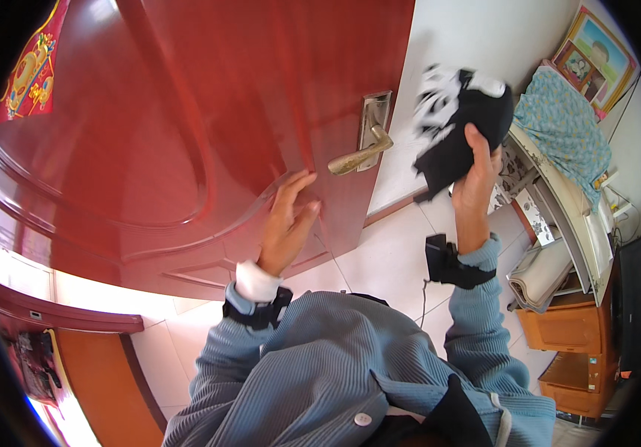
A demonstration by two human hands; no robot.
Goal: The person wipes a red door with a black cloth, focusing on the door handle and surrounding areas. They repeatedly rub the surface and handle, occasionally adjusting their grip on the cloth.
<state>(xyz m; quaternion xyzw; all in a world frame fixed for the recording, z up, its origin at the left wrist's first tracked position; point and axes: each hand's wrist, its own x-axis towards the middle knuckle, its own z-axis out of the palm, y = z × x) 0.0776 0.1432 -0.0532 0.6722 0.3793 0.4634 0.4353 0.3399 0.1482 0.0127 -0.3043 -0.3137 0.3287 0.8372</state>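
My right hand (pixel 477 173) is raised beside the edge of a red wooden door (pixel 231 112) and grips a black cloth item (pixel 460 145) with a black-and-white patterned part, its thumb lying on the black side. The patterned part is blurred, and I cannot tell what kind of item it is. My left hand (pixel 290 220) holds nothing, with its thumb and fingers apart. It is in front of the door, below and to the left of the worn metal door handle (pixel 362 153). Whether its fingertips touch the door I cannot tell.
At the right, a teal patterned cloth (pixel 563 123) covers part of a pale desk (pixel 583 246), with a framed picture (pixel 600 56) behind. Below are a rolled mat (pixel 541 274) and a wooden cabinet (pixel 563 329). An orange-brown wooden panel (pixel 102 380) stands at lower left.
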